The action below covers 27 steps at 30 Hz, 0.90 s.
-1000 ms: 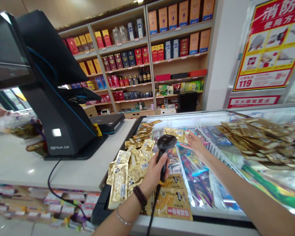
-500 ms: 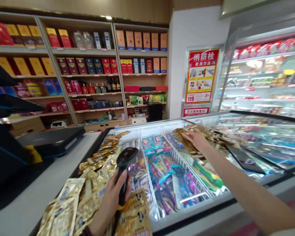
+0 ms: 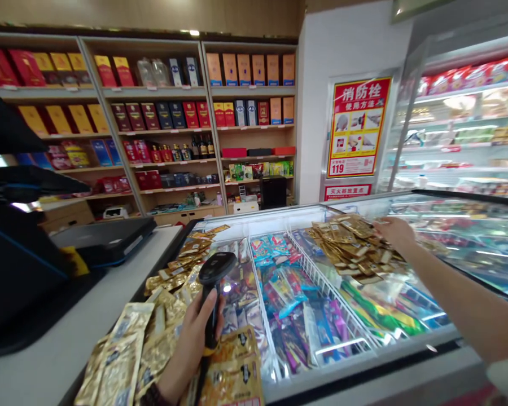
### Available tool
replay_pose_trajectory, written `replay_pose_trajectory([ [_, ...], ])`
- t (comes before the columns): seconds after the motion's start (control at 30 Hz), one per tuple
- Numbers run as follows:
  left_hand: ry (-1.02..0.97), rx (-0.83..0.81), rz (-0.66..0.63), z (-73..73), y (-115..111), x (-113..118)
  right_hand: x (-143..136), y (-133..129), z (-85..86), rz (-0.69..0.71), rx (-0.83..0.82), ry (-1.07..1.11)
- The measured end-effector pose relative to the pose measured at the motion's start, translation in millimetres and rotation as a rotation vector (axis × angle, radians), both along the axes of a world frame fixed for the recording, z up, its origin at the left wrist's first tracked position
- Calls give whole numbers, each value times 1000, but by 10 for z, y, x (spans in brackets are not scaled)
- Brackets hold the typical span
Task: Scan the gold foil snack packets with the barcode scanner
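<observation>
Over freezer [image 3: 271, 223]: left fingers [image 3: 210, 304] wrap scanner [image 3: 217, 267]; right fingers [image 3: 383, 225] at packets [image 3: 358, 248].

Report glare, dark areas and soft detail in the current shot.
Head view: white streaks glare off the freezer glass, and a bright spot shows beside the scanner; head view: lit shelves at right look washed out, while the screen at left is near black; head view: fine print on the gold packets is too soft to read.

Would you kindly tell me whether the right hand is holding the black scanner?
No, the left hand grips the black scanner, while the right hand is at a gold packet pile.
</observation>
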State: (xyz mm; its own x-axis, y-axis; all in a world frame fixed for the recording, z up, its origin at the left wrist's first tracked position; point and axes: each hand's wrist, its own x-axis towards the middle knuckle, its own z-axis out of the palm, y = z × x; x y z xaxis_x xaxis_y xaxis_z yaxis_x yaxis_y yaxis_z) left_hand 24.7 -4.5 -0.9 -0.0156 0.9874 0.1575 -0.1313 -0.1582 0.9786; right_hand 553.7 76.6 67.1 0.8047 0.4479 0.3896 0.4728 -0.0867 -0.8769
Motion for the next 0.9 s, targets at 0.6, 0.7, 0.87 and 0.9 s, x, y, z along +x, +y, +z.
replay_pose_trajectory([
  [0.6,-213,86,13,51,-45,-179,-3240,-411,-905,1661,-206,-536],
  [0.7,-222,99,34,43,-43,-183,-3366,-368,-1067,1666,-166,-650],
  [0.87,-191,119,4,49,-44,-165,-3164,219,-1140,1295,-146,-657],
  [0.9,-178,124,-5,47,-42,-160,-3117,324,-1161,1190,-171,-680],
])
